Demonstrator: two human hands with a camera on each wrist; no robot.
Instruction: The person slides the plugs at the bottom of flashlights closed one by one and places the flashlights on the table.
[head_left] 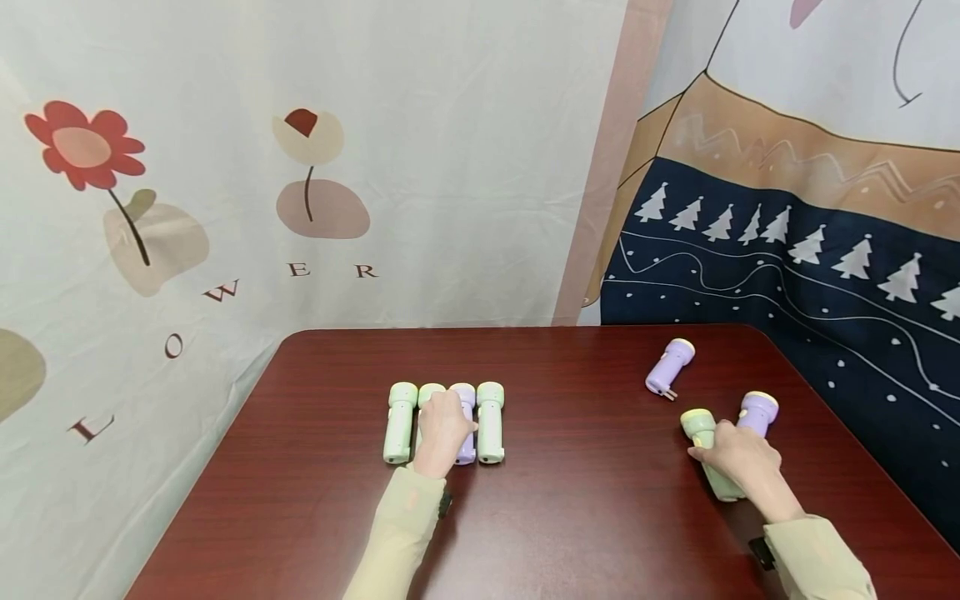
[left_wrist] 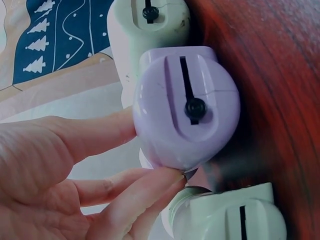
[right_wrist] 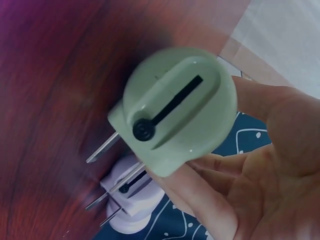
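"Flashlight of pale purple plastic [left_wrist: 187, 110], round-bodied, with a black sliding knob [left_wrist: 195, 108] in its end: where do we find it?"

"Third from the left in our row of four, on the dark red-brown, wood-grained table [head_left: 300, 500]. We see the left hand [head_left: 442, 429] pinching it between thumb and fingers."

"What flanks it?"

"Three pale green plastic flashlights of the same shape: the leftmost one [head_left: 401, 425], the second one [head_left: 430, 392], partly behind the hand, and the right-end one [head_left: 491, 423]."

"And our right hand [head_left: 738, 454]?"

"Its thumb and fingers grip a tilted, pale green pronged flashlight [right_wrist: 180, 115] near the table's right side. Whether it touches the wood, we cannot tell."

"What lies near that?"

"A second purple flashlight [head_left: 757, 412] just beyond the hand, and a third purple flashlight [head_left: 670, 367] farther back, metal prongs [head_left: 666, 394] pointing our way."

"Past the table?"

"We face a white cloth with printed flowers [head_left: 465, 167]; to our right hangs a navy-and-tan cloth with white trees [head_left: 750, 267]."
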